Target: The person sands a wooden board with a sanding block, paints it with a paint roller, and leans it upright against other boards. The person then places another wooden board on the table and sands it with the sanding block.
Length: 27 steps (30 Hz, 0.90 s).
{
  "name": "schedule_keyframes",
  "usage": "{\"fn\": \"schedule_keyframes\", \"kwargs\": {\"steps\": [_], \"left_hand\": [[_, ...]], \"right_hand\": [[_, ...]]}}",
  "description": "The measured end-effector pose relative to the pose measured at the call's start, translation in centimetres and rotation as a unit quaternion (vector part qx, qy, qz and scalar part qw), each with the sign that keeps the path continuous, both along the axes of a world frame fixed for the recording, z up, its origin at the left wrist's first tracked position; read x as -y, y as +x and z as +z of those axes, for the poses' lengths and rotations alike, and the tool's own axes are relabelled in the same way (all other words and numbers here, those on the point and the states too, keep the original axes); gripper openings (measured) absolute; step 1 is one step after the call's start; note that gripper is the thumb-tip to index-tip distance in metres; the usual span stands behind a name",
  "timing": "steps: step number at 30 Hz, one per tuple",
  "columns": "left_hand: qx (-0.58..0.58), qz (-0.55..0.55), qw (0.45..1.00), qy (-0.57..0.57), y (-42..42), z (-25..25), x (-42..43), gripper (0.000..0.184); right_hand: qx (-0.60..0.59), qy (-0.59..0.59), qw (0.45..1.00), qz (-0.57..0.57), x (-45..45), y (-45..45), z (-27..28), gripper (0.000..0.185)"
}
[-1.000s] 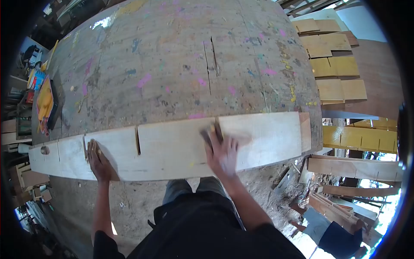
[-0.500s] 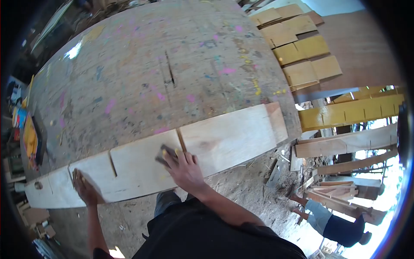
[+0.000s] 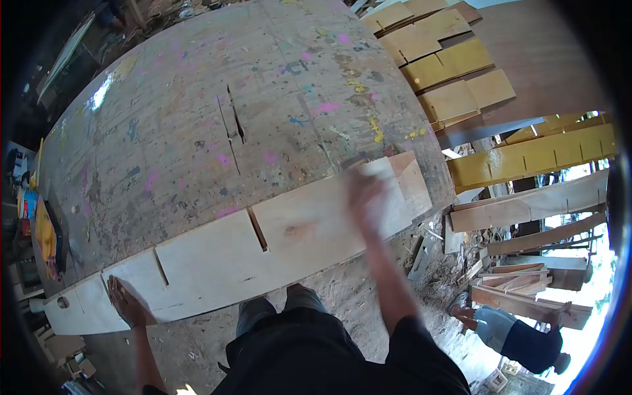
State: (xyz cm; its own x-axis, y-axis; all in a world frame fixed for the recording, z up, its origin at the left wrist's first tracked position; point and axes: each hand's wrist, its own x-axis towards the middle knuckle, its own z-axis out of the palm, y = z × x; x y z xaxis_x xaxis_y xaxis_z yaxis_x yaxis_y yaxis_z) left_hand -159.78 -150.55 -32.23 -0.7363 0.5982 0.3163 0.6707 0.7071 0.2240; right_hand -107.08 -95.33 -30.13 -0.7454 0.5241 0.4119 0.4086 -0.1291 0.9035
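A long pale wooden board (image 3: pixel 210 263) with narrow slots and a round hole near its left end lies along the near edge of the paint-stained table (image 3: pixel 184 151). Flat on the board's left part, beside a slot, rests my left hand (image 3: pixel 126 303), fingers apart and nothing in it. Over the board's right part is my right hand (image 3: pixel 367 197), smeared by motion. A dark block (image 3: pixel 353 162) shows blurred at its fingertips. A brown smudge marks the wood left of that hand.
Stacked wooden pieces (image 3: pixel 454 62) lie past the table's right side. Yellow slotted boards (image 3: pixel 533 155) and bare planks (image 3: pixel 533 201) extend below them. Another person (image 3: pixel 520 332) stands at the lower right by more planks. A tray of tools (image 3: pixel 47 237) sits at the left edge.
My right hand moved left along the board with the block, then swept right towards its right end. My left hand stays on the board. The view has shifted, and the board appears more tilted.
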Motion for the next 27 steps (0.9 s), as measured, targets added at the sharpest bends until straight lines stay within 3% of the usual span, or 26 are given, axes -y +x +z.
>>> {"fn": "schedule_keyframes", "kwargs": {"steps": [1,2,3,5,9,10,12,13,15,16,17,19,20,21,23,25,27], "left_hand": [[0.005,-0.001,1.0,0.0,0.1,0.3,0.0,0.042],[0.003,0.003,1.0,0.001,0.2,0.6,0.0,0.042],[0.002,0.003,1.0,0.001,0.0,0.6,-0.3,0.042],[0.005,0.005,1.0,0.0,0.3,0.4,-0.3,0.042],[0.003,0.009,1.0,0.0,0.2,0.0,-0.1,0.042],[-0.002,0.001,1.0,-0.004,0.2,0.3,0.0,0.042],[0.002,0.014,1.0,-0.003,0.3,0.6,0.0,0.042],[0.006,0.015,1.0,0.002,0.4,0.6,-0.4,0.042],[0.005,0.022,1.0,-0.001,0.8,0.7,-0.9,0.041],[0.005,0.021,1.0,0.0,0.7,0.7,-0.8,0.041],[0.006,0.018,1.0,-0.001,0.7,0.8,-0.7,0.041],[0.004,0.014,1.0,-0.003,0.4,0.7,-0.6,0.041],[0.002,0.01,1.0,-0.004,0.5,0.7,-0.5,0.041],[0.007,0.017,1.0,-0.003,0.7,0.8,-0.4,0.041],[0.016,0.036,0.999,0.006,1.0,1.2,-1.2,0.041],[0.01,0.035,0.999,-0.003,1.3,1.2,-1.2,0.041],[0.001,0.033,0.999,-0.018,0.7,1.4,-1.1,0.041]], "right_hand": [[-0.115,-0.045,0.992,0.004,-3.7,0.8,1.2,0.049],[-0.481,-0.32,0.816,0.012,-5.4,0.2,2.8,0.049],[-0.482,-0.317,0.817,0.016,-4.4,-1.1,1.8,0.049],[-0.423,-0.46,0.781,0.013,-0.5,-4.2,-1.2,0.047],[-0.296,-0.533,0.792,0.042,-1.8,-1.9,-2.3,0.037],[-0.278,-0.376,0.869,0.16,-6.6,1.0,-0.1,0.039],[-0.365,-0.55,0.742,-0.115,-10.2,0.5,9.4,0.032],[-0.363,-0.548,0.745,-0.115,-9.9,-0.6,9.9,0.032],[-0.13,-0.667,0.731,-0.06,-8.2,-4.6,9.6,0.031],[-0.222,-0.651,0.722,0.07,-4.6,-6.0,10.3,0.028],[-0.222,-0.653,0.721,0.068,-5.9,-5.0,9.8,0.028],[-0.107,-0.721,0.684,0.019,-12.1,-2.0,9.7,0.027],[-0.161,-0.705,0.674,-0.152,-14.2,-1.5,10.8,0.027],[-0.153,-0.705,0.676,-0.151,-13.9,-2.0,9.5,0.027],[-0.085,-0.67,0.738,-0.014,-11.5,-3.6,5.3,0.029],[-0.231,-0.676,0.675,0.183,-1.1,-10.9,7.4,0.027],[-0.213,-0.676,0.682,0.181,-4.7,-7.2,5.1,0.025]]}}
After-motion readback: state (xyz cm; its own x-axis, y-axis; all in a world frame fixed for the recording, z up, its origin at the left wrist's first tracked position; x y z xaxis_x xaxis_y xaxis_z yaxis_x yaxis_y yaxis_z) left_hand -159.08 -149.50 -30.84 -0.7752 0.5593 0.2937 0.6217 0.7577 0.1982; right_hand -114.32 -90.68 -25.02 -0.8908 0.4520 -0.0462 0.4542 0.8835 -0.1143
